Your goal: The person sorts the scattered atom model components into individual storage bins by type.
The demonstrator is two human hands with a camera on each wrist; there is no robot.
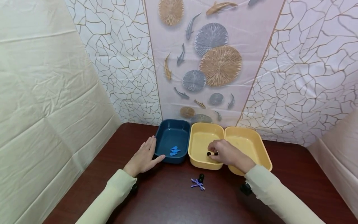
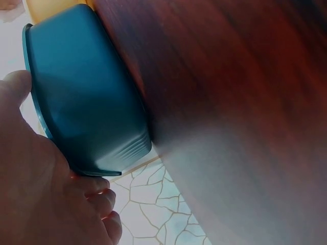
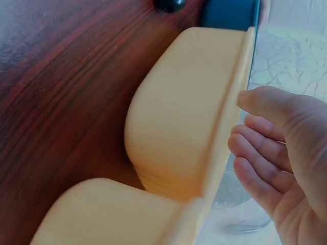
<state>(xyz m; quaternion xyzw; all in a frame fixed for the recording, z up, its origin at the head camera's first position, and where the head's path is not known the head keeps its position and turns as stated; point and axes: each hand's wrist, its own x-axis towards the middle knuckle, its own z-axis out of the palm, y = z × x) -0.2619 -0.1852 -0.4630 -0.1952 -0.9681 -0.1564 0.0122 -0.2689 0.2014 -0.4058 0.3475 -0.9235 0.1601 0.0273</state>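
My left hand (image 1: 142, 158) lies with straight fingers against the left rim of a dark blue tray (image 1: 172, 132). In the left wrist view, the left thumb (image 2: 18, 87) touches that tray's rim. Several light blue drop-shaped pieces (image 1: 174, 151) lie inside it. My right hand (image 1: 225, 152) hangs over the middle yellow tray (image 1: 202, 132), its fingers loosely bent and apart from the thumb. Just below its fingertips are small black round pieces (image 1: 208, 153). Nothing shows between thumb and fingers in the right wrist view, where the yellow tray's wall (image 3: 179, 102) stands beside them.
A second yellow tray (image 1: 249, 140) adjoins the middle one on the right, partly behind my right forearm. In front of the trays, purple sticks (image 1: 198, 184) lie crossed on the dark wooden table (image 1: 167, 199), beside black round pieces (image 1: 201, 176). A patterned cloth hangs behind.
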